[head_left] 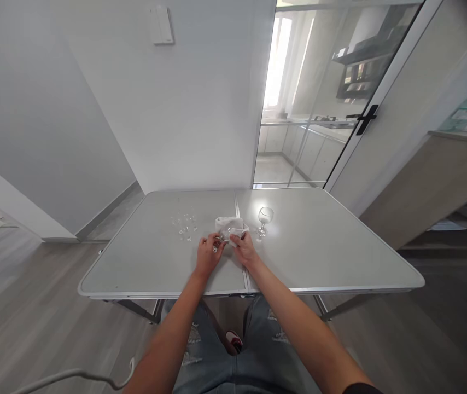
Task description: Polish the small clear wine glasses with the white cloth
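Grey folding table fills the middle of the frame, its centre seam running from the far edge toward you. White wall behind it, upper centre, with a light switch near the top. Glass door at upper right, black handle, kitchen seen through it. Wood floor at lower left and right.

Your left hand sits just left of the seam, centre frame, fingers curled on something small and clear; it looks like the base or stem of a glass, but too small to tell for sure. Your right hand is just right of the seam, fingers pinched on the near edge of a white cloth. Cloth lies bunched on the table, touching both hands' fingertips, straddling the seam. A clear shape seems wrapped in it; cannot confirm.

Wine glass stands upright just right of the cloth, apart from your right hand, catching a bright glare from the door.

Cluster of small glass pieces lies on the left half of the table, left of the cloth, near but not touching your left hand. Cannot tell what they are.

Your knees in ripped jeans show under the near table edge, bottom centre. White cable curves across lower left.
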The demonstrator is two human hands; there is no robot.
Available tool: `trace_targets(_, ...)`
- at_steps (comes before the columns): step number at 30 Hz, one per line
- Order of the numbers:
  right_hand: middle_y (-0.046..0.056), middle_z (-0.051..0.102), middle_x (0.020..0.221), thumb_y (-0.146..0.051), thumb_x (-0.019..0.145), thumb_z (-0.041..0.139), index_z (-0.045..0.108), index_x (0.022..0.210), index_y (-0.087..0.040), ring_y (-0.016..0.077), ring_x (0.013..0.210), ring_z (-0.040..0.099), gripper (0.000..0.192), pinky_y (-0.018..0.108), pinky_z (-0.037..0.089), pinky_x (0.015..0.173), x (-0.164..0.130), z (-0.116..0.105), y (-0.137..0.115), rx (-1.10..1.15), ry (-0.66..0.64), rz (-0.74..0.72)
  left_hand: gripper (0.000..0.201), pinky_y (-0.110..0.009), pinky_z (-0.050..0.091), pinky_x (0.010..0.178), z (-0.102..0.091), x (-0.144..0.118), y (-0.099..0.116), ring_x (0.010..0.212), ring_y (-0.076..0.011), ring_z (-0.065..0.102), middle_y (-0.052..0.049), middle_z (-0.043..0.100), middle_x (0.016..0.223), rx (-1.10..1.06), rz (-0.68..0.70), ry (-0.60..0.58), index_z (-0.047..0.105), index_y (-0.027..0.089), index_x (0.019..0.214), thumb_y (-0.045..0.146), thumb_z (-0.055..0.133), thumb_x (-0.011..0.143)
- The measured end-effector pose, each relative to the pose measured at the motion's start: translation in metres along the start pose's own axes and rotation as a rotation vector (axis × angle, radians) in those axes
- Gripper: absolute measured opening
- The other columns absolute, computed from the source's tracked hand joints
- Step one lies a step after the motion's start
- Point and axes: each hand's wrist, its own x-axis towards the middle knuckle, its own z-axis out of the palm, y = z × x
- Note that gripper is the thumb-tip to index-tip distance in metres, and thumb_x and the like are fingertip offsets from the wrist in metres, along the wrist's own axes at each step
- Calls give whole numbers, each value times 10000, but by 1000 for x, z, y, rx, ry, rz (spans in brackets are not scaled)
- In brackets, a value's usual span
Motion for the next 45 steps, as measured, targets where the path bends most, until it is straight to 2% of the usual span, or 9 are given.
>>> trace_targets(4, 4, 716, 895, -293, 706, 829, 637, 960, -234, 169, 775, 665, 324, 304, 562, 695, 0, -1, 1, 14, -46, -2, 179, -331, 407, 775, -6, 1, 3, 701, -174, 617, -38, 721, 763, -66, -21, -114, 635, 203, 937, 369, 569, 953)
trace_targets(10, 40, 731, 882, -292, 647, 842, 657, 967, -211, 206, 781, 680, 378, 327, 569, 659, -2, -4, 1, 20, -201, 107, 363, -249, 390, 613, -15, 4, 4, 569, -119, 501, 12, 574, 603, -439, -160, -351, 555, 180, 711, 422, 481, 971)
trace_targets(13, 42, 731, 867, -265, 633, 843, 668, 974, -202, 202, 776, 676, 388, 328, 568, 687, -2, -5, 2, 19, -199, 122, 368, -237, 365, 574, -14, 4, 4, 546, -112, 461, 23, 526, 588, -453, -175, -342, 544, 178, 725, 451, 479, 963)
trace_targets(21, 4, 714, 880, -264, 624, 837, 639, 991, -249, 191, 968, 648, 417, 324, 541, 867, -3, -2, -6, -9, 86, -62, 348, -249, 401, 625, -14, 4, 6, 613, -130, 507, -4, 562, 655, -331, -156, -209, 603, 182, 780, 460, 485, 954)
trace_targets(30, 24, 698, 873, -345, 604, 824, 626, 1004, -254, 237, 895, 663, 455, 362, 547, 770, -6, -2, -7, -7, -180, 114, 424, -235, 373, 553, -18, 5, 9, 523, -104, 449, 22, 491, 552, -542, -165, -401, 577, 160, 701, 501, 505, 940)
trace_targets(35, 17, 678, 965, -311, 657, 832, 634, 1097, -239, 192, 904, 618, 487, 329, 512, 856, -10, 7, -22, -317, -48, -130, 402, -245, 370, 597, -18, 5, 8, 582, -117, 469, 6, 542, 607, -355, -101, -305, 577, 165, 693, 448, 479, 962)
trace_targets(38, 59, 656, 1142, -321, 726, 796, 655, 1137, -251, 232, 1064, 588, 440, 390, 465, 994, -15, 11, -35, -547, -53, -266, 380, -268, 399, 646, -17, 5, 7, 630, -142, 517, -10, 577, 636, -251, -71, -282, 601, 178, 717, 420, 457, 973)
trace_targets(41, 75, 638, 1243, -327, 841, 694, 711, 1058, -281, 271, 1231, 515, 222, 461, 361, 1116, -16, 9, -43, -753, -146, -408, 320, -290, 410, 680, -15, 3, 4, 676, -164, 546, -29, 628, 692, -167, -42, -261, 643, 192, 795, 384, 460, 975)
trace_targets(45, 55, 682, 1190, -277, 916, 590, 716, 988, -301, 275, 1297, 477, 147, 525, 232, 1176, -9, 7, -50, -1095, -463, -485, 240, -303, 405, 673, -10, -1, -2, 674, -175, 535, -43, 639, 704, -82, -7, -241, 647, 198, 814, 297, 477, 951)
